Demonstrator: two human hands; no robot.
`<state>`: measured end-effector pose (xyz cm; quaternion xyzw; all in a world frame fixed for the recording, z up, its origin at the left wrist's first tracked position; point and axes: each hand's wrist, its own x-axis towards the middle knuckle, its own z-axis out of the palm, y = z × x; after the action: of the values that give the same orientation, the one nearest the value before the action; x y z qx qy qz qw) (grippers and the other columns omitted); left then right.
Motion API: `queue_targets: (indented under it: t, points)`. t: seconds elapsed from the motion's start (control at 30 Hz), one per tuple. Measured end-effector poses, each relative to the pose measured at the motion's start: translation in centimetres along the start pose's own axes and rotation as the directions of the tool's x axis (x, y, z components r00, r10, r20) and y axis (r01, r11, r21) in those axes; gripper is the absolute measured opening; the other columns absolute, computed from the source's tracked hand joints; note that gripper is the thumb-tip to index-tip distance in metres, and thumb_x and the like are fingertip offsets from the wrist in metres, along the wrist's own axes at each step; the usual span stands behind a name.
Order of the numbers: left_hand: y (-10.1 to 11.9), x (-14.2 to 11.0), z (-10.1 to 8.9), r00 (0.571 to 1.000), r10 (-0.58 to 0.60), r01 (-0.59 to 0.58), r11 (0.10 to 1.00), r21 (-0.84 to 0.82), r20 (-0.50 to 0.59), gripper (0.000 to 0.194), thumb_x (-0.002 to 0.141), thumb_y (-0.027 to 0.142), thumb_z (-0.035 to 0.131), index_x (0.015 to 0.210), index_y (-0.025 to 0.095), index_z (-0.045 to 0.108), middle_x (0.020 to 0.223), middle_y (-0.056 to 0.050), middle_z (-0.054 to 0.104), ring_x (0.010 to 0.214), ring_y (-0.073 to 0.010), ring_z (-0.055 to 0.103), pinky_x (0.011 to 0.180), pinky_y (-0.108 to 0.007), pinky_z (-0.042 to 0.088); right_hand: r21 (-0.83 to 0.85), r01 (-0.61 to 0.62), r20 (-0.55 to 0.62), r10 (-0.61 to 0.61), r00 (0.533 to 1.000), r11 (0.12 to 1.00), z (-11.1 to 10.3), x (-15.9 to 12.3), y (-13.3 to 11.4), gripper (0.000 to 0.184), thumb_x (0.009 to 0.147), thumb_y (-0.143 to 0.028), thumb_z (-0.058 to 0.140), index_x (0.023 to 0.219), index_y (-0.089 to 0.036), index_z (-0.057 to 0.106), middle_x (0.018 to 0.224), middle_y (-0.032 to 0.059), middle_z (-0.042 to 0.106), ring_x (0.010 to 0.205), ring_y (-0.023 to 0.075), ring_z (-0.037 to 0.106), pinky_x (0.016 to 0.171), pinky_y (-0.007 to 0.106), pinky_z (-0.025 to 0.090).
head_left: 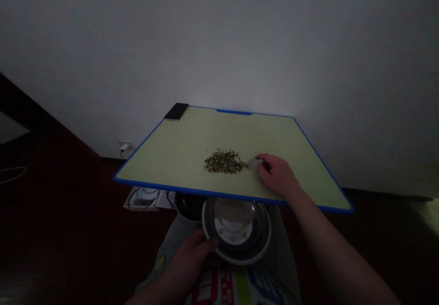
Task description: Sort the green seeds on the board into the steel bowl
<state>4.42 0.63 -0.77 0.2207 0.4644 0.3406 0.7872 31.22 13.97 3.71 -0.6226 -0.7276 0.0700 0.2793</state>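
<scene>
In the head view, the light is dim and much of the floor is lost in darkness. The right hand [277, 174] is over the table [240, 133], its fingers curled in, pinching a pale, see-through thing [254, 162] whose far part the hand covers, so its shape is hard to make out. Its tip meets the right end of the seeds [223, 162], a loose dark heap on the table, too small to tell apart by kind. The left hand [192, 254] is closed on the edge of a bowl [255, 255], thumb over the rim, other fingers hidden underneath. The table's near edge cuts off the bowl's far side; what lies inside is blurred by shine. A dark pot [190, 206] beside it is also partly covered. Below, a printed bag [240, 289] runs out of frame, its lettering unreadable. A phone [176, 111] lies at the table's far left corner.
</scene>
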Motion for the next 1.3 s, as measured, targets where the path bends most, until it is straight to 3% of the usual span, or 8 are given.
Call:
queue_targets:
  t: [0.23, 0.9, 1.3]
  points:
    - [0.43, -0.20, 0.27, 0.999, 0.001, -0.002, 1.000, 0.018, 0.032, 0.035, 0.060, 0.041, 0.091, 0.084, 0.018, 0.081, 0.091, -0.010, 0.086, 0.100, -0.0353, 0.078, 0.097, -0.048, 0.058, 0.014, 0.013, 0.015, -0.013, 1.000, 1.000, 0.14, 0.03, 0.07, 0.037, 0.087, -0.025, 0.051, 0.113, -0.015, 0.075, 0.079, 0.0080, 0.072, 0.071, 0.0208, 0.063, 0.074, 0.034, 0.049]
    - [-0.08, 0.01, -0.21, 1.000, 0.020, -0.020, 1.000, -0.001, 0.000, 0.037, 0.060, 0.041, 0.092, 0.088, 0.018, 0.082, 0.097, -0.010, 0.086, 0.097, -0.0329, 0.079, 0.091, -0.044, 0.061, 0.034, 0.034, 0.027, -0.035, 0.999, 0.999, -0.17, -0.41, -0.04, 0.034, 0.080, -0.023, 0.053, 0.104, -0.017, 0.077, 0.071, 0.0041, 0.069, 0.066, 0.0191, 0.060, 0.070, 0.032, 0.047]
    - [0.15, -0.12, 0.00, 1.000, 0.009, -0.009, 1.000, -0.013, 0.015, 0.038, 0.059, 0.042, 0.093, 0.087, 0.019, 0.083, 0.090, -0.008, 0.086, 0.094, -0.0318, 0.079, 0.092, -0.043, 0.061, 0.057, 0.068, 0.007, -0.068, 0.998, 0.996, -0.19, -0.41, 0.06, 0.036, 0.086, -0.026, 0.051, 0.109, -0.015, 0.075, 0.077, 0.0074, 0.071, 0.068, 0.0201, 0.062, 0.071, 0.033, 0.049]
